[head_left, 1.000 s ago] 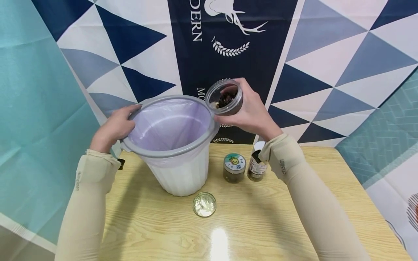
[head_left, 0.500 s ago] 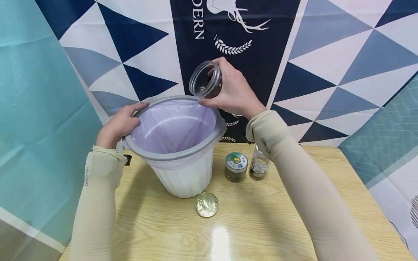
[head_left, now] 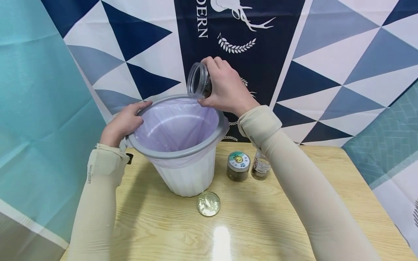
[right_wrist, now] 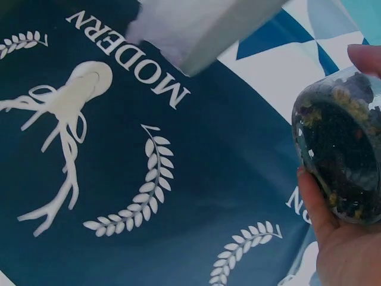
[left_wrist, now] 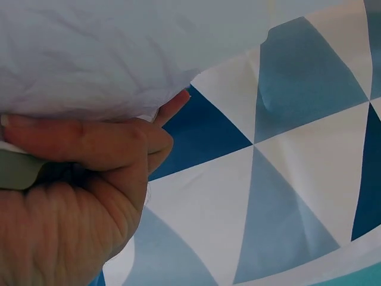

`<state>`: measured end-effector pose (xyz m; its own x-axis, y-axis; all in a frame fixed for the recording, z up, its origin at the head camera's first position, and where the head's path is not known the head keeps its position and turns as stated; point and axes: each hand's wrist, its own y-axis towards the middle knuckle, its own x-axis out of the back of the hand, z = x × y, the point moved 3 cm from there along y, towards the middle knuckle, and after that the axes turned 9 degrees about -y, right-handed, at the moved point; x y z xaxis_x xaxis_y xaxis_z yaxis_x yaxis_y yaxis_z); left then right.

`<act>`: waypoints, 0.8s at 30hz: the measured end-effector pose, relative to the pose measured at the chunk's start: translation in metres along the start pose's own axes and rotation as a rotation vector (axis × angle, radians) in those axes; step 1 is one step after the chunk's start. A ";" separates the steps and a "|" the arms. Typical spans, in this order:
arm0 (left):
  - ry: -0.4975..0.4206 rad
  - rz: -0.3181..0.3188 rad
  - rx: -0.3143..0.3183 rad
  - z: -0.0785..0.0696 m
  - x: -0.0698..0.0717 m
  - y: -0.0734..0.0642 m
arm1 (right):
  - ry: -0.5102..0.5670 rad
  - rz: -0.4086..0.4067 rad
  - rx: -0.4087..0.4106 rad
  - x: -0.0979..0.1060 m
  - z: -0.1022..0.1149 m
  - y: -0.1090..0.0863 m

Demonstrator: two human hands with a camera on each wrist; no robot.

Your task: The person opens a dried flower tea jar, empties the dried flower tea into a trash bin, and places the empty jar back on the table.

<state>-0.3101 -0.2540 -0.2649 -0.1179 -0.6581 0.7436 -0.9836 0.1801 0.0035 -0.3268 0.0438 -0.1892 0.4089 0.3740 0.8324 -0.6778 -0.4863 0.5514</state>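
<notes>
My left hand [head_left: 124,123] grips the grey rim of a white trash bin [head_left: 187,177] lined with a thin lilac bag. In the left wrist view, the left hand's fingers [left_wrist: 77,143] are curled at the rim beneath the bag's overhang. My right hand [head_left: 230,87] holds a clear plastic jar [head_left: 203,80] by its body, above the bin's back right rim. The jar lies tipped on its side, mouth facing left. Through its base in the right wrist view, dark, dried plant-like contents with yellowish bits show inside the jar [right_wrist: 339,149].
A round, shiny lid [head_left: 208,204] lies on the wooden table [head_left: 173,232] in front of the bin. Right of the bin stand a squat jar [head_left: 238,167] with a green-and-white top and a small labelled bottle [head_left: 260,166]. A patterned cloth [head_left: 150,79] hangs close behind.
My right hand has carried the jar left and upward, tipping it from mouth up to sideways. The left hand stays on the bin's rim.
</notes>
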 end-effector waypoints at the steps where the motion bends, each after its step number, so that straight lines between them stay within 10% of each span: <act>1: -0.003 0.001 0.001 0.000 0.000 0.000 | -0.013 -0.005 0.003 0.001 0.001 0.001; 24: 0.003 -0.011 0.003 -0.003 -0.002 0.001 | -0.254 -0.072 0.111 0.013 0.014 0.006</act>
<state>-0.3101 -0.2500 -0.2642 -0.1063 -0.6581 0.7454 -0.9853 0.1706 0.0102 -0.3169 0.0353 -0.1740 0.6033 0.2075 0.7700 -0.5762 -0.5541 0.6008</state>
